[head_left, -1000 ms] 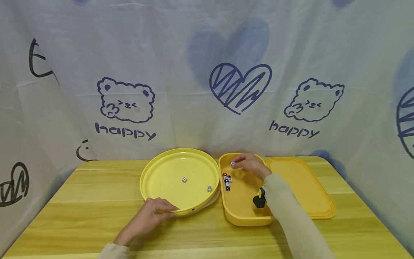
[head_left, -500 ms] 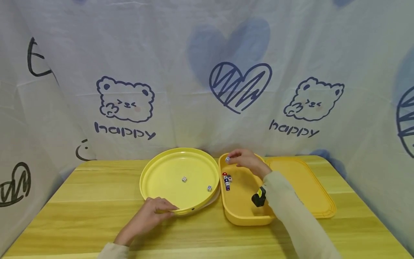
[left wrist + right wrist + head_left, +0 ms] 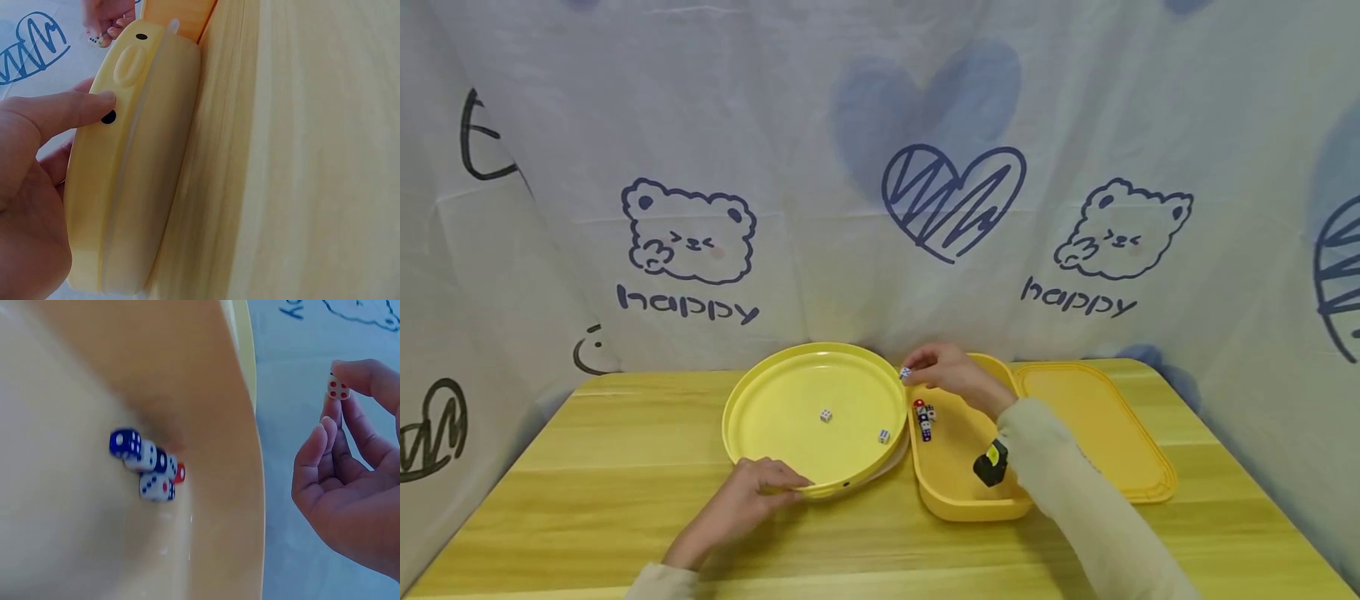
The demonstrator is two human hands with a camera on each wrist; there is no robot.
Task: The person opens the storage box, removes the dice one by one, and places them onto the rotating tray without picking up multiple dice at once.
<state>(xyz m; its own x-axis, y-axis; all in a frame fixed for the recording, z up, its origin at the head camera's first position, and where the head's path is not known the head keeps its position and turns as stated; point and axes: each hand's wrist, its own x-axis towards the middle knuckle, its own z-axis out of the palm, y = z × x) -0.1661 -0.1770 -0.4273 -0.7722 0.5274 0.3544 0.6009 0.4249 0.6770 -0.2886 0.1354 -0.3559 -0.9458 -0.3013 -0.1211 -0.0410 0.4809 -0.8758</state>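
My right hand (image 3: 953,372) pinches a white die (image 3: 338,387) between thumb and fingertips; red pips show on one face. In the head view it is above the line where the round yellow tray (image 3: 741,450) meets the orange box (image 3: 973,510). My left hand (image 3: 747,500) grips the tray's near rim, its thumb on the outer wall (image 3: 94,206) beside a black dot and the other fingers behind. Two white dice lie in the tray, one die (image 3: 826,415) near the middle and another die (image 3: 883,436) toward the right. Blue, white and red dice (image 3: 142,455) cluster against the box's left wall.
An orange lid (image 3: 1090,433) lies flat right of the box on the wooden table (image 3: 587,467). A printed cloth (image 3: 820,208) hangs behind the table. A black device with a yellow mark (image 3: 991,463) is on my right wrist, over the box.
My right hand has moved left with the die, from over the box to the tray's right rim. The left hand stays on the near rim, and the two dice in the tray have not moved.
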